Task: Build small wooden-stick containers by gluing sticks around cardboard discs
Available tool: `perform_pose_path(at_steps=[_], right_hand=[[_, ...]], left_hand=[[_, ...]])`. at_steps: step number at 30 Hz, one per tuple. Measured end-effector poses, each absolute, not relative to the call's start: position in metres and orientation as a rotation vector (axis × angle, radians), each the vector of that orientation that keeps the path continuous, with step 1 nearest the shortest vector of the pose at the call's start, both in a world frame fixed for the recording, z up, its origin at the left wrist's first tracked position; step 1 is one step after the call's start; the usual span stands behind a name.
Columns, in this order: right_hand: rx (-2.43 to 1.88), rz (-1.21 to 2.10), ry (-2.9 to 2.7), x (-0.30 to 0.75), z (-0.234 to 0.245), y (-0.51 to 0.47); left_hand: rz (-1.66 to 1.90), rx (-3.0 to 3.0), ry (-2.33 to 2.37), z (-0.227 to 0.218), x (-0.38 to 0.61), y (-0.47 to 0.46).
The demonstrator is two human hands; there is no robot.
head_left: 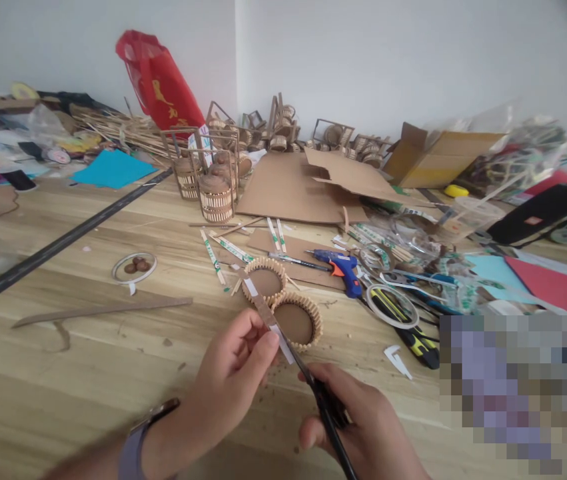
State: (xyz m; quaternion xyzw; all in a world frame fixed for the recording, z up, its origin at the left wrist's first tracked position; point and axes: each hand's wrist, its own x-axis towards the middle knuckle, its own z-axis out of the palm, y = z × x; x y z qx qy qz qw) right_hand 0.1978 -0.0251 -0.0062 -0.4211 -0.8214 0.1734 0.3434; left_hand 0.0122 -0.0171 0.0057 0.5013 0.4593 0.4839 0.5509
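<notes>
My left hand point(236, 373) pinches a narrow brown cardboard strip point(264, 311) with white paper patches on it. In my right hand point(366, 420) is a pair of black-handled scissors point(332, 420), its blades lying along the strip's near end. Whether the blades are parted is hard to make out. Just beyond my fingers, two shallow round trays edged with short sticks stand side by side, the farther tray point(283, 272) partly behind the strip and the nearer tray point(319, 321) to its right.
A blue glue gun point(346, 270) and a yellow-black cutter point(406, 327) lie to the right. Wrapped sticks point(212, 257) are scattered beyond the trays. Small lidded baskets in frames point(216, 199), cardboard sheets point(283, 187) and a red bag point(173, 93) stand farther back. A tape ring point(154, 267) lies left.
</notes>
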Motion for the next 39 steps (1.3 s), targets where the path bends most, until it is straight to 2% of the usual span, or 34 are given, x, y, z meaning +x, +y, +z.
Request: perform_pose_path(at_steps=[25, 39], right_hand=[[-1.085, 0.338, -2.192, 0.200, -0.006, -0.024], [-1.085, 0.663, -2.096, 0.200, 0.005, -0.024]], left_hand=[[1.049, 1.065, 0.955, -0.004, 0.016, -0.018], [1.042, 1.131, 0.970, 0.005, 0.016, -0.018]])
